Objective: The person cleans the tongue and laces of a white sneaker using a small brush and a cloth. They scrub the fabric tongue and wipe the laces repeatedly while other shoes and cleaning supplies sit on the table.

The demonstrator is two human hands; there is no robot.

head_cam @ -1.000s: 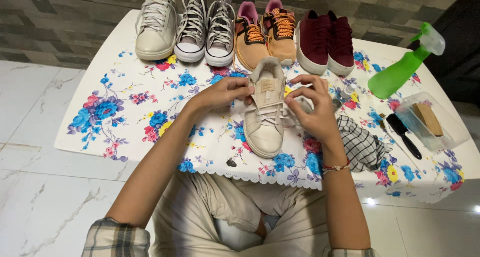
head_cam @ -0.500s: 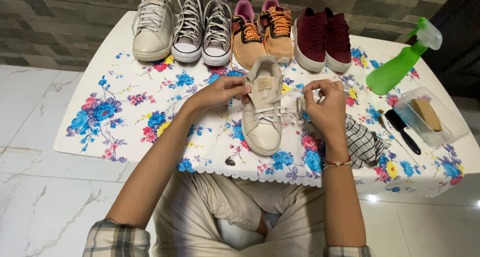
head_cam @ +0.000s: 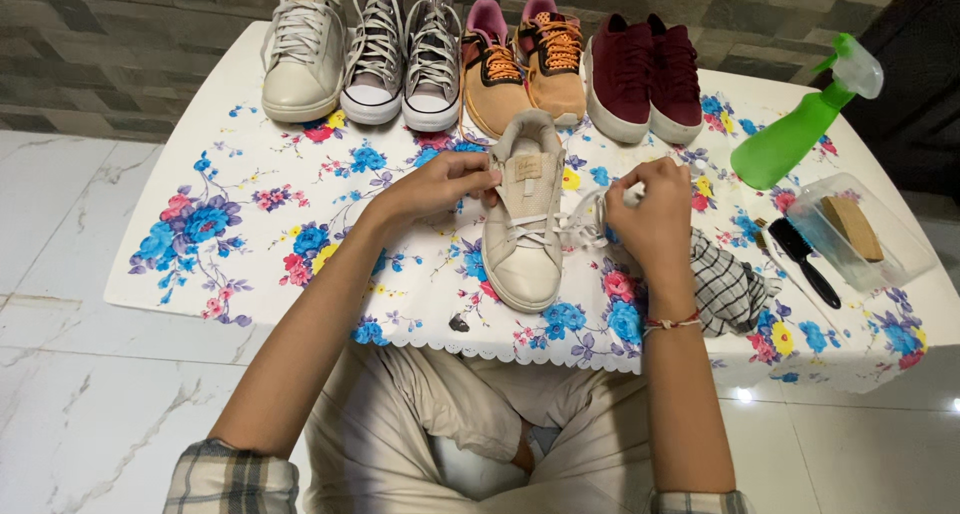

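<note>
A beige sneaker lies in the middle of the flowered tablecloth, toe toward me. My left hand pinches its side by the tongue. To the right of the sneaker, my right hand is closed on the white shoelace and holds it out sideways from the eyelets. The lace is loose across the upper part of the sneaker.
Along the far edge stand a single beige sneaker, a grey pair, an orange and pink pair and a maroon pair. At the right are a green spray bottle, a clear box with a brush, a black brush and a checked cloth.
My right hand has moved away from the sneaker to the right, drawing the lace out. The left hand stays on the sneaker's side.
</note>
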